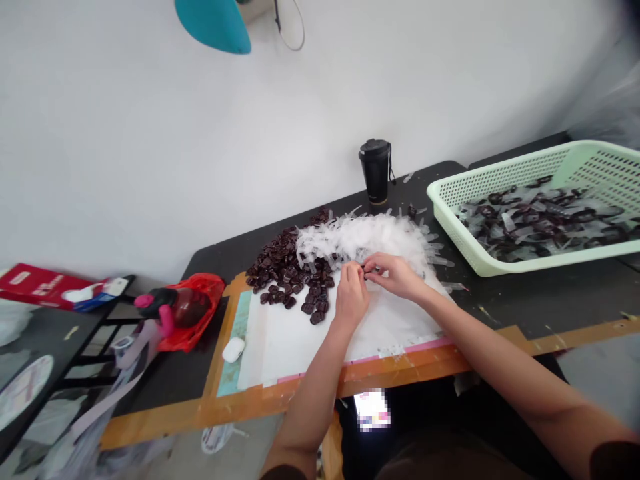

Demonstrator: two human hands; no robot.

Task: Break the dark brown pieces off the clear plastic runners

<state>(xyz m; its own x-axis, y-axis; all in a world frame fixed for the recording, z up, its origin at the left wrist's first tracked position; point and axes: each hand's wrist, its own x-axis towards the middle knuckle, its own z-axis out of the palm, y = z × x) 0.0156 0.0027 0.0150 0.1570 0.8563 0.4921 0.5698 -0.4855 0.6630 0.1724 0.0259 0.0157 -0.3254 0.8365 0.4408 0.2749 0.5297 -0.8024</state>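
My left hand (352, 288) and my right hand (394, 275) meet over the white sheet (300, 340), fingertips pinched together. A small dark piece (366, 272) shows between them, mostly hidden by the fingers; both hands appear to grip it. Just behind them spreads a heap of thin translucent white strips (370, 233). To their left lies a pile of dark brown, glossy, squarish pieces (287, 263), some loose at its near edge.
On the right stands a pale green basket (480, 257) holding dark pieces with clear strips. A black lidded cup (375, 173) is at the back. At left are a white case (233, 349), a red bag (210, 300) with a bottle (187, 308), and a red box (43, 287).
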